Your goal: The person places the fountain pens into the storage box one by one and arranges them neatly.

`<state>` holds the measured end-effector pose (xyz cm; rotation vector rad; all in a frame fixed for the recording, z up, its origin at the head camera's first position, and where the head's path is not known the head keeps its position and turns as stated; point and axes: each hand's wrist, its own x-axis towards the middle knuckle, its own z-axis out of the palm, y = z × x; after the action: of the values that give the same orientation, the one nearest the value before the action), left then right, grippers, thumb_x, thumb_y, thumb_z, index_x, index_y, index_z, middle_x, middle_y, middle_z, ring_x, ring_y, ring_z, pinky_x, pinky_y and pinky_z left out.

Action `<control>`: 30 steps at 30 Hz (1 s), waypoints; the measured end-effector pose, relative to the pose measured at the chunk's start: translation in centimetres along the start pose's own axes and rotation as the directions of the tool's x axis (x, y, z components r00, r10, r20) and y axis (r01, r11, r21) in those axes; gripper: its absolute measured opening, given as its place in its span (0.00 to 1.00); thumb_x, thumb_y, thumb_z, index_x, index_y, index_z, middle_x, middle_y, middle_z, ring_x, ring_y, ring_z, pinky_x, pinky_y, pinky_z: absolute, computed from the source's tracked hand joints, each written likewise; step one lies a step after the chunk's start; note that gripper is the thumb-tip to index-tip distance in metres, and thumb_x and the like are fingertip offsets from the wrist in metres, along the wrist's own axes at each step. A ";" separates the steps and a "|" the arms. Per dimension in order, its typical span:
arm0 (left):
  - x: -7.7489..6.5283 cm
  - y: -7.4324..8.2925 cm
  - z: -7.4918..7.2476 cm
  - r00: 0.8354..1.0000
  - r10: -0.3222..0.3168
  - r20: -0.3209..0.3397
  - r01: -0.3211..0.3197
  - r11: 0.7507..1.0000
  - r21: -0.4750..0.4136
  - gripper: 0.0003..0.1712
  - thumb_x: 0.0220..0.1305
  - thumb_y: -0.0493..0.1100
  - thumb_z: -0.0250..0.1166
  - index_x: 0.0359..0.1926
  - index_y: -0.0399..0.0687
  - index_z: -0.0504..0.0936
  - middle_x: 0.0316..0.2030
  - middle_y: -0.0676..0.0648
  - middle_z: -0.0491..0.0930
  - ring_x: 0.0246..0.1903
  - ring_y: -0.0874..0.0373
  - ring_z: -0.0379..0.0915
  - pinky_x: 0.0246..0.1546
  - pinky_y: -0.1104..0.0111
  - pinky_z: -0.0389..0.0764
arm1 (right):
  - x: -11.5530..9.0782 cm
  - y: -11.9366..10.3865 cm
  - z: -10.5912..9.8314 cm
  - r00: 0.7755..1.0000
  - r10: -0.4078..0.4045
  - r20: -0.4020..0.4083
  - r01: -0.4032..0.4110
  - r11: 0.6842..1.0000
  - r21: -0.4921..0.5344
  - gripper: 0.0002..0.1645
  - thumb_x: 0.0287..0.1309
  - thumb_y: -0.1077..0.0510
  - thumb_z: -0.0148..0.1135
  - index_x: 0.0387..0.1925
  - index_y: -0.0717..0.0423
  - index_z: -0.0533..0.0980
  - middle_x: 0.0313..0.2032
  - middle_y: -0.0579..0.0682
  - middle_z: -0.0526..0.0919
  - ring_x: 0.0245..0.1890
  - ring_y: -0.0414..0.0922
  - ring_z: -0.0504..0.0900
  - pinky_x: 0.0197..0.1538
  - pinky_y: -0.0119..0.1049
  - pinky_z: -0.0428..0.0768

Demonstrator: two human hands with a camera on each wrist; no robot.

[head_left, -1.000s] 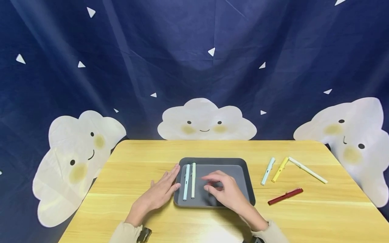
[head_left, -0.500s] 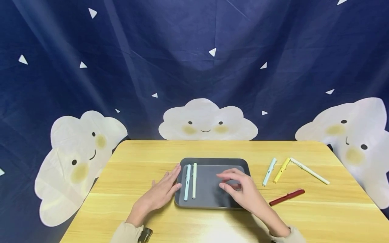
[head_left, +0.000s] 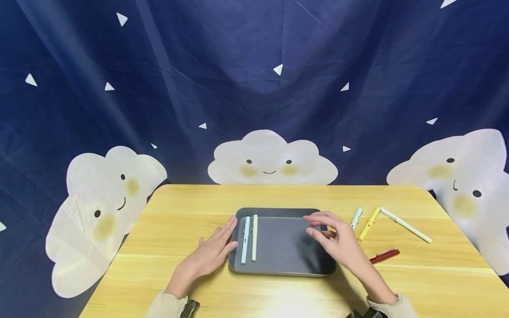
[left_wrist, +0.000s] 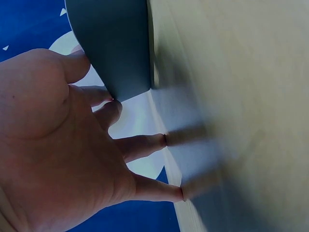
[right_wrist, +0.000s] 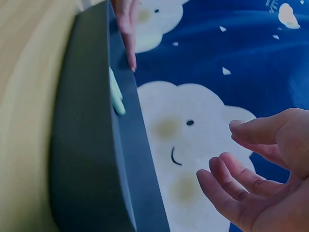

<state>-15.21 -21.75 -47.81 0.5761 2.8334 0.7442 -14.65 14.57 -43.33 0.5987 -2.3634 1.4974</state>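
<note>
A dark grey tray [head_left: 282,270] lies on the table, with a light blue pen [head_left: 245,240] and a pale green pen [head_left: 254,238] side by side along its left part. My left hand [head_left: 210,254] rests against the tray's left edge, its fingers extended; in the left wrist view its thumb and fingertips touch the tray's wall [left_wrist: 116,43]. Above the tray's right side hovers my right hand [head_left: 338,238], fingers loosely bent and nothing between them. The right wrist view shows that hand [right_wrist: 260,174] apart from the tray, thumb and fingers spread.
Right of the tray lie another light blue pen [head_left: 355,217], partly hidden by my right hand, a yellow pen [head_left: 369,224], a white pen [head_left: 405,224] and a dark red pen [head_left: 385,255]. A blue curtain [head_left: 254,88] hangs behind the table.
My right hand has moved rightward, from over the tray's middle to its right edge, and now covers part of the blue and red pens. The left hand has stayed put.
</note>
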 end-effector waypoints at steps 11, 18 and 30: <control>-0.1 0.1 -0.2 1.000 -0.014 0.002 0.014 1.000 -0.002 0.38 0.82 0.57 0.46 0.83 0.59 0.44 0.82 0.55 0.40 0.76 0.34 0.46 0.60 0.19 0.44 | 0.7 2.0 -3.1 0.995 0.044 -0.095 -0.054 0.993 -0.108 0.15 0.60 0.68 0.72 0.50 0.59 0.86 0.47 0.53 0.86 0.43 0.45 0.87 0.42 0.25 0.84; 0.0 0.1 -0.1 1.000 -0.008 0.001 0.008 1.000 0.001 0.37 0.82 0.57 0.46 0.83 0.59 0.43 0.82 0.55 0.40 0.76 0.34 0.47 0.60 0.19 0.45 | 0.7 3.3 -5.2 0.987 0.065 -0.149 -0.090 0.982 -0.166 0.16 0.62 0.65 0.71 0.52 0.58 0.85 0.48 0.53 0.86 0.43 0.34 0.85 0.45 0.19 0.79; -0.1 0.1 0.0 1.000 -0.010 0.006 0.010 1.000 -0.008 0.37 0.82 0.57 0.46 0.83 0.59 0.44 0.82 0.54 0.40 0.77 0.35 0.46 0.60 0.19 0.43 | 0.4 5.2 -8.9 0.974 0.075 -0.216 -0.118 0.974 -0.194 0.16 0.63 0.63 0.71 0.53 0.59 0.85 0.48 0.50 0.85 0.45 0.28 0.81 0.45 0.16 0.76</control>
<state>-15.12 -21.66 -47.74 0.5621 2.8245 0.7498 -17.41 24.53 -43.51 0.2665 -2.3718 1.2609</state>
